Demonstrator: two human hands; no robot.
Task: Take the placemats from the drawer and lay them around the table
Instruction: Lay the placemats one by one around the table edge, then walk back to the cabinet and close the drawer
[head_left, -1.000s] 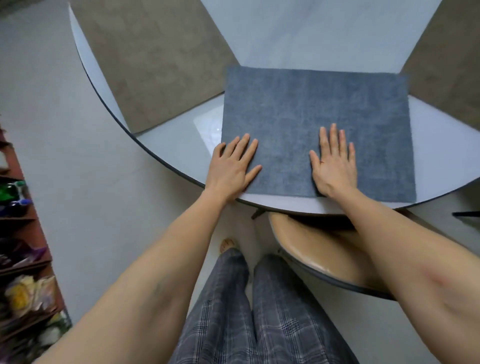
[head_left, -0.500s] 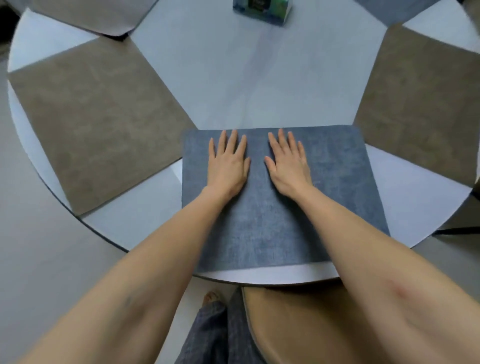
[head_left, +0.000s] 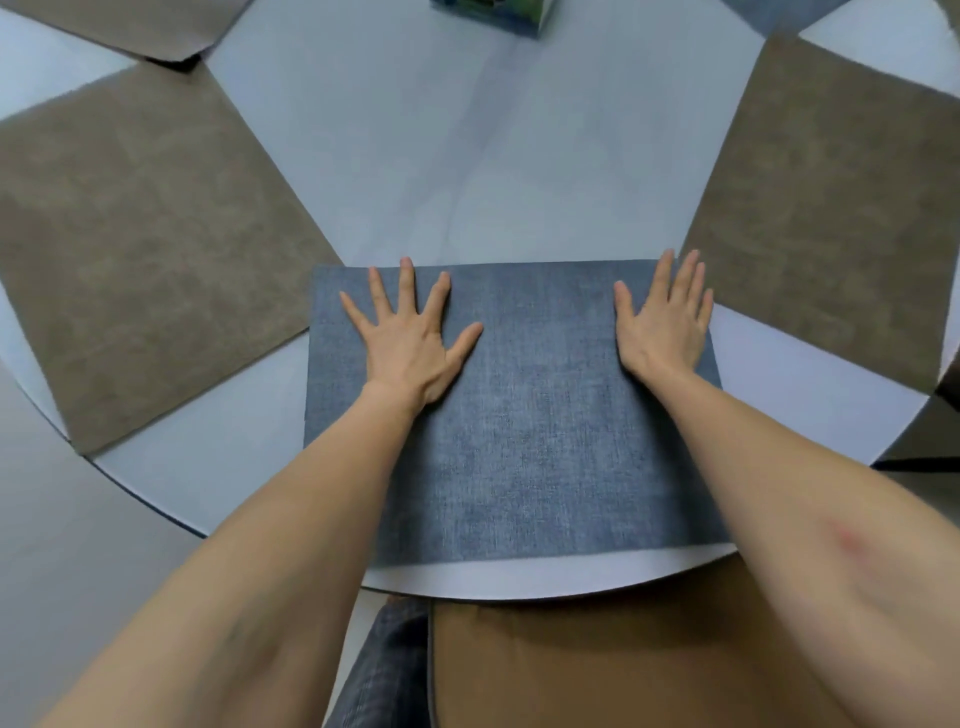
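1. Now both hands lay flat with straight fingers, holding nothing: the left hand (head_left: 410, 345) pressed the blue placemat (head_left: 519, 441) near its far left corner, the right hand (head_left: 665, 317) near its far right corner.
2. The placemat's long axis ran from 9 to 3 o'clock, and its near edge was just inside the table (head_left: 467, 156) rim at 6 o'clock.
3. Brown placemats lay at 9 o'clock (head_left: 145, 249) and 3 o'clock (head_left: 831, 208); the left one seemed to touch its corner.
4. Neither hand seemed nearer, so I judged that only smoothing was left.
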